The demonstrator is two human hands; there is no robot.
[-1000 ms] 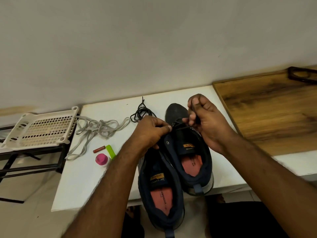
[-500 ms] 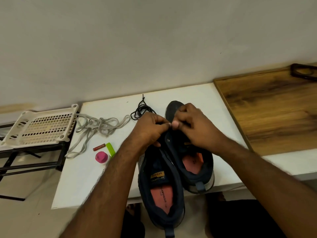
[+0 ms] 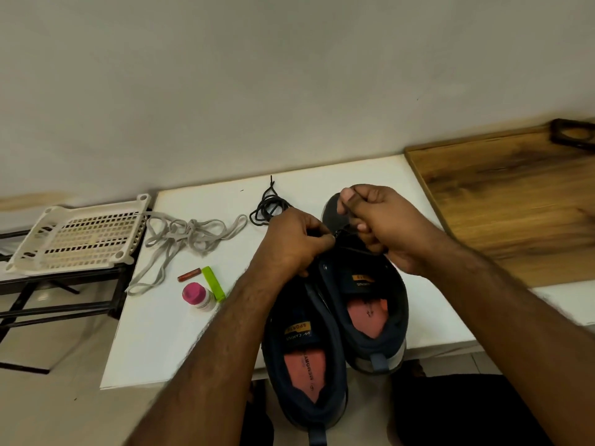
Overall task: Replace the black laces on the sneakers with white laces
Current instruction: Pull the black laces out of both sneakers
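While both hands work over the lacing area of the right-hand sneaker (image 3: 363, 284), each has its fingers curled tight. The left hand (image 3: 294, 241) pinches at the eyelet row on that shoe's inner edge; what sits between its fingertips is too small and dark to make out. The right hand (image 3: 378, 220) is lifted a little above the toe, thumb and forefinger pinched on a thin black lace (image 3: 349, 218) that runs down from the pinch to the shoe's tongue, the other fingers folded under. The two hands are close but not touching.

Two dark navy sneakers stand side by side at the near edge of the white tabletop (image 3: 167, 333), heels toward the person. The left-hand sneaker (image 3: 306, 358) overhangs that edge, and both show salmon insoles. One loose black lace (image 3: 267, 207) lies bundled near the tabletop's far edge, just beyond the left hand. A tangle of pale grey-white laces (image 3: 186, 239) spreads near the far-left corner; how many laces it holds I cannot tell. Close to the left edge lie one small reddish stick (image 3: 189, 274), one lime-green bar (image 3: 213, 282) and one pink-capped bottle (image 3: 196, 296). One white perforated plastic shelf (image 3: 77, 241) sits beside the tabletop's left edge, and one wooden surface (image 3: 515, 201) adjoins its right edge.
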